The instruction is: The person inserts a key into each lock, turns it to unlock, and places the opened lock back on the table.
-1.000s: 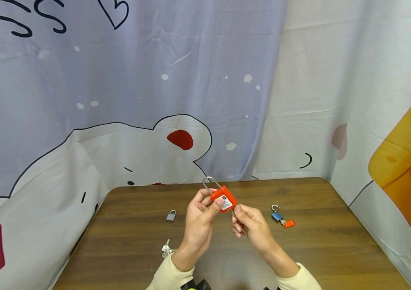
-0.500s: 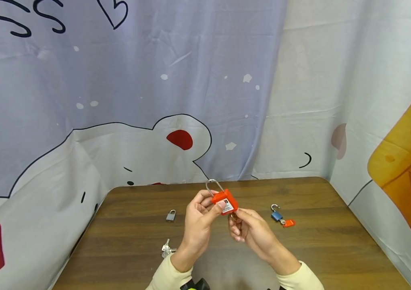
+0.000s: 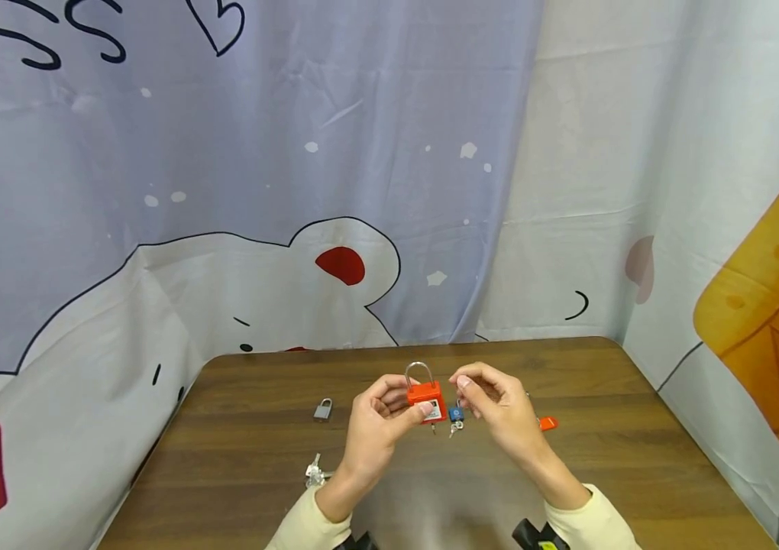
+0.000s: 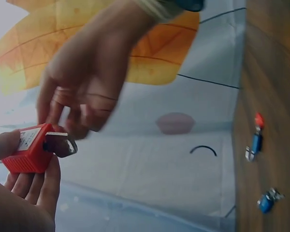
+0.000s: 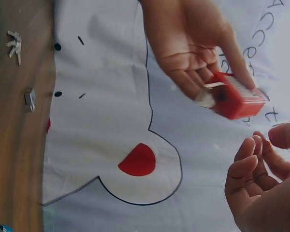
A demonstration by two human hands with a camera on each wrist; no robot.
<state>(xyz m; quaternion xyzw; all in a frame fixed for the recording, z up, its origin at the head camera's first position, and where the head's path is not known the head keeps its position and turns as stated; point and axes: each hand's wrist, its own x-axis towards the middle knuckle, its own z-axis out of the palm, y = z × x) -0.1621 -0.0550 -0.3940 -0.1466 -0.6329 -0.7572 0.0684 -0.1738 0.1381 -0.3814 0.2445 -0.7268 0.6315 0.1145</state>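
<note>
My left hand (image 3: 377, 428) holds a red padlock (image 3: 426, 396) above the table, thumb across its white label. The metal shackle points up; in the head view I cannot tell whether it is latched. A key (image 4: 60, 143) stands in the padlock's underside, its bow sticking out in the left wrist view. Just right of the padlock, my right hand (image 3: 496, 401) hovers apart from it with fingers loosely bent. Nothing shows between those fingers in the right wrist view, where the right hand (image 5: 263, 183) faces the red padlock (image 5: 239, 99).
On the wooden table (image 3: 259, 428) lie a small grey padlock (image 3: 323, 410), a bunch of keys (image 3: 315, 471) and a blue padlock (image 3: 456, 415) with keys. A second blue padlock (image 4: 257, 141) with a red tag (image 3: 547, 423) is mostly behind my right hand in the head view.
The right hand has let go of the key under the red padlock and moved up and right. The left hand has lowered the padlock slightly and turned it more upright.
</note>
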